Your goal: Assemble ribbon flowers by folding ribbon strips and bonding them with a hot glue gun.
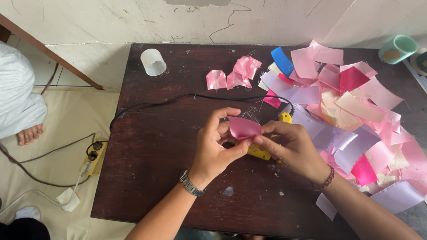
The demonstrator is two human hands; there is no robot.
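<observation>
Ribbon [243,128], pink and folded, sits pinched between my left hand [215,149] and right hand [291,146] at frame centre, above the tabletop [151,146].

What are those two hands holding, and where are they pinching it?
Both hands hold one folded pink ribbon piece. The left hand pinches its left edge between thumb and fingers; the right hand pinches its right edge and lower corner.
</observation>
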